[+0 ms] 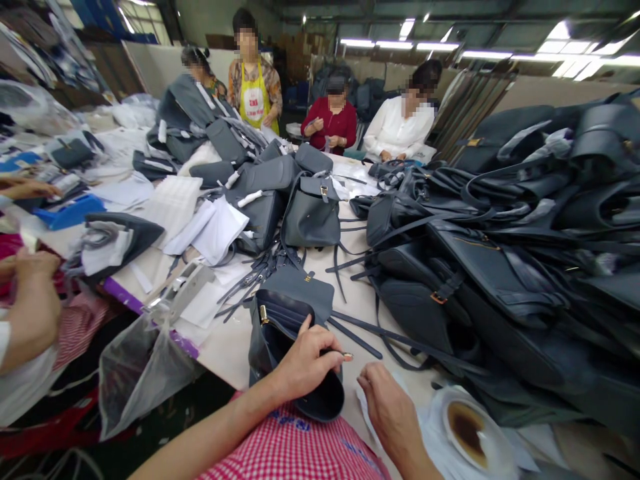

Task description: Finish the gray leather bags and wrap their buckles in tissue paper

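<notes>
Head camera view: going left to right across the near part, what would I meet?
A co-worker's arm → clear plastic bag → open dark bag → the wearer's right hand → white dish of brown liquid.

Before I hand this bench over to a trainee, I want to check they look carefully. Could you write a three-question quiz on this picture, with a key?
1. True or false: the bag directly in front of the person has its flap closed over the opening.

2. What colour is the liquid in the white dish on the table?
A) Blue
B) Brown
C) Green

3. Fill in the gap: of the person's own two hands, the ____ one is touching that bag.

Key:
1. False; the flap is folded back.
2. B.
3. Left; the left hand is on it, the right hand apart from it.
</notes>
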### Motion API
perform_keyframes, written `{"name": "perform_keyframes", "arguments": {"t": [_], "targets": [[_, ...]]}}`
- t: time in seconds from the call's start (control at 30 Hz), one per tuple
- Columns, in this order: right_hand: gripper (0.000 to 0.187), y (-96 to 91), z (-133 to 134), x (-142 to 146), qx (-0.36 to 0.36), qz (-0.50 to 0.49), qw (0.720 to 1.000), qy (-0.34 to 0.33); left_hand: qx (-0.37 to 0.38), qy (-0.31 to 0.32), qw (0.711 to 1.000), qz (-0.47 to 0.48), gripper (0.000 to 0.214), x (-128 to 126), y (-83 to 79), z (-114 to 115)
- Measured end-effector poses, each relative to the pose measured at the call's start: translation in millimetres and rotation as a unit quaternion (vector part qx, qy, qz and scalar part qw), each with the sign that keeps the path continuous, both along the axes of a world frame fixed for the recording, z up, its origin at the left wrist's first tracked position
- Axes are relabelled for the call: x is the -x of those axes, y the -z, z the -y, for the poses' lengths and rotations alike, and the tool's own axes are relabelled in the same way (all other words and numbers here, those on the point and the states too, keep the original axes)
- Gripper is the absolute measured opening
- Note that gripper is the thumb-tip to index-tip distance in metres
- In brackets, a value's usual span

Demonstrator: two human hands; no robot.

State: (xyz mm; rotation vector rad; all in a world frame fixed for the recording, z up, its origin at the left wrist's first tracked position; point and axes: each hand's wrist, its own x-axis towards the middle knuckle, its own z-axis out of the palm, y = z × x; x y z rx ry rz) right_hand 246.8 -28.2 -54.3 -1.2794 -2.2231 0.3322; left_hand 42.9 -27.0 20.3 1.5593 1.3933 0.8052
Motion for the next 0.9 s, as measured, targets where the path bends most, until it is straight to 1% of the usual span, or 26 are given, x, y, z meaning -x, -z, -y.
{"name": "perform_keyframes", "arguments": {"t": [0.03, 0.1, 0.17, 0.23, 0.33, 0.43, 0.53, 0.6, 0.63, 0.7, 0.77, 0.8, 0.83, 0.9], "targets": [[0.030, -5.0, -0.2, -0.9, 0.034, -0.021, 0.999, 0.004, -0.001, 0.001, 1.000, -0.002, 0.026, 0.1, -0.2, -0.1], [0.029, -19.8, -2.2, 1.3, 0.101, -0.101, 0.990, 0.007, -0.002, 0.007, 1.000, -0.012, 0.024, -0.1, -1.1, 0.0], [0.024, -35.8, -5.8, 7.1, 0.155, -0.194, 0.969, -0.003, -0.005, 0.012, 1.000, -0.019, 0.022, -0.2, -1.9, 0.5], [0.020, -48.1, -10.0, 13.2, 0.195, -0.247, 0.949, -0.028, -0.008, 0.017, 1.000, -0.021, 0.020, 0.3, -2.1, 1.4], [0.015, -58.0, -16.6, 17.4, 0.246, -0.247, 0.935, -0.061, -0.015, 0.024, 0.999, -0.034, 0.013, 2.2, -1.3, 3.3], [0.016, -63.9, -23.1, 16.1, 0.252, -0.211, 0.941, -0.084, -0.024, 0.034, 0.998, -0.053, 0.010, 3.9, -1.2, 5.3], [0.019, -67.4, -27.7, 14.8, 0.219, -0.147, 0.958, -0.112, -0.033, 0.046, 0.996, -0.065, 0.013, 4.0, -2.4, 6.0], [0.019, -65.7, -27.9, 15.8, 0.175, -0.104, 0.971, -0.123, -0.029, 0.044, 0.996, -0.065, 0.014, 3.3, -2.9, 5.7], [0.018, -63.2, -26.8, 16.8, 0.140, -0.084, 0.979, -0.123, -0.025, 0.040, 0.997, -0.062, 0.015, 2.7, -2.8, 5.5], [0.017, -55.4, -22.6, 19.4, 0.046, -0.048, 0.991, -0.113, -0.016, 0.027, 0.998, -0.051, 0.016, 1.4, -1.5, 5.2], [0.017, -45.6, -16.3, 21.7, -0.047, -0.018, 0.994, -0.095, -0.013, 0.014, 0.999, -0.042, 0.018, -0.2, 1.0, 5.3], [0.017, -40.9, -13.0, 22.3, -0.080, -0.008, 0.993, -0.085, -0.013, 0.008, 0.999, -0.041, 0.018, -1.1, 2.4, 5.5], [0.017, -36.6, -9.9, 22.5, -0.104, 0.000, 0.992, -0.076, -0.015, 0.003, 0.999, -0.042, 0.018, -2.0, 3.7, 5.8], [0.017, -30.0, -5.4, 21.7, -0.128, 0.007, 0.990, -0.061, -0.016, 0.000, 0.999, -0.045, 0.018, -3.7, 5.2, 6.2]]}}
